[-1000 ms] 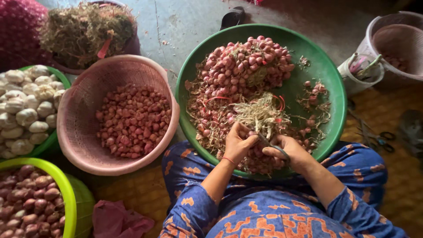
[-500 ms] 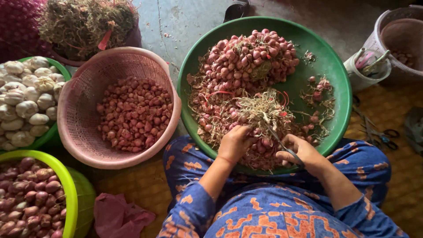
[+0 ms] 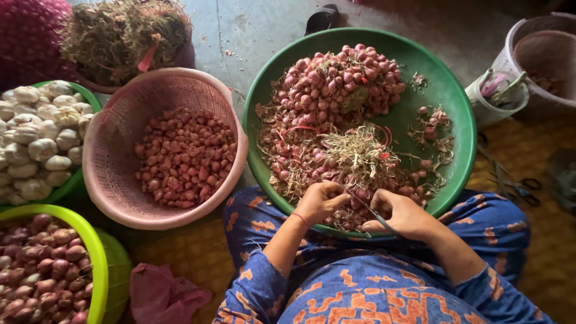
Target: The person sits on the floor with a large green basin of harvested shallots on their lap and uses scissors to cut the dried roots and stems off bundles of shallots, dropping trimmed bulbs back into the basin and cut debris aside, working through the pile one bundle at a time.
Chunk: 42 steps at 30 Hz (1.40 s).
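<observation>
the left hand (image 3: 323,201) was curled shut over a shallot (image 3: 354,195) at the near edge of the big green basin (image 3: 447,96), fingers tucked in around the small bulb. the right hand (image 3: 403,214) was closed on a thin knife (image 3: 373,211), blade angled up and left toward the left hand, its tip right at the bulb. both hands sat low over the basin's near rim, close together, just above the lap in blue and orange patterned cloth (image 3: 360,288).

in the basin, a tall heap of untrimmed shallots (image 3: 336,84) filled the far half, and a tangle of dry roots and stems (image 3: 357,153) lay in the middle, just beyond the hands. a few scraps sat apart on the bare right side.

left of the basin stood a pink mesh basket (image 3: 114,144) with trimmed shallots (image 3: 183,156) spread across its bottom. further left, a green bowl of garlic bulbs (image 3: 36,138). at the near left corner, a lime-green basket (image 3: 96,258) of shallots. a pile of dried trimmings (image 3: 123,33) sat at the top left. a white cup (image 3: 495,99) holding tools stood just right of the basin, and scissors (image 3: 519,186) lay on the mat nearby.
</observation>
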Motion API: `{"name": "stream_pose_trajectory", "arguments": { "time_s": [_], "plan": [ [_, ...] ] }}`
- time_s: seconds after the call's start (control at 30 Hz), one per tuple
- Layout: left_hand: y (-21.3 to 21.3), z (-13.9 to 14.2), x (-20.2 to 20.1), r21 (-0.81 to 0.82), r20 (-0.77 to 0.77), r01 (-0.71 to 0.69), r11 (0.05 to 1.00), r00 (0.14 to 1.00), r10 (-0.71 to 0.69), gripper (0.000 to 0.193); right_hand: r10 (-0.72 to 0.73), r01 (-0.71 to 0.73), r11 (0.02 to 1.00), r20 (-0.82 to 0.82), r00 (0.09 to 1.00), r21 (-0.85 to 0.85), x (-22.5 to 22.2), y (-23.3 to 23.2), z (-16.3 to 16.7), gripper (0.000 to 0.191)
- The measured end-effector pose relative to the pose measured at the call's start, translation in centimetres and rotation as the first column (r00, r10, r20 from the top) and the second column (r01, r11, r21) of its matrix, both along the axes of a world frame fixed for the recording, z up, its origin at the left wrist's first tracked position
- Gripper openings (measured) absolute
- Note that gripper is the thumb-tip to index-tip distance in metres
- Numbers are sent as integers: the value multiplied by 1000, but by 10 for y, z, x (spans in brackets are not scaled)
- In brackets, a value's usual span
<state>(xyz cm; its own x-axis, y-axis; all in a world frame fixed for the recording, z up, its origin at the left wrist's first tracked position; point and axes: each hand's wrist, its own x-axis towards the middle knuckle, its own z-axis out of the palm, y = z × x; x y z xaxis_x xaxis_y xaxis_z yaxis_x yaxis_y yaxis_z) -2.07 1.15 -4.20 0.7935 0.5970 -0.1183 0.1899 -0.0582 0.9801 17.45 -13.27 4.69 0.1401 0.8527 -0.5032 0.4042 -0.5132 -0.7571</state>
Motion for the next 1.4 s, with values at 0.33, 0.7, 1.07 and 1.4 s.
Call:
{"name": "stream_pose_trajectory", "arguments": {
  "time_s": [0.33, 0.7, 1.07, 1.4],
  "plan": [
    [4, 29, -7, -79, 37, -48, 996, 998, 51, 25, -156, 158, 976, -21, 987, 153, 10, -7, -18, 45],
    [69, 100, -81, 911, -35, -252, 327, 743, 669, 38, -247, 278, 906, -134, 960, 318, 18, 12, -16, 52],
    [39, 10, 9, 682, -79, -118, 722, 969, 233, 16, -126, 141, 987, -169, 978, 82, 15, -7, -19, 44],
    [9, -4, 5, -506, 149, -222, 834, 930, 337, 18, -192, 156, 978, -305, 933, -139, -14, 8, -34, 41]
  ]
}}
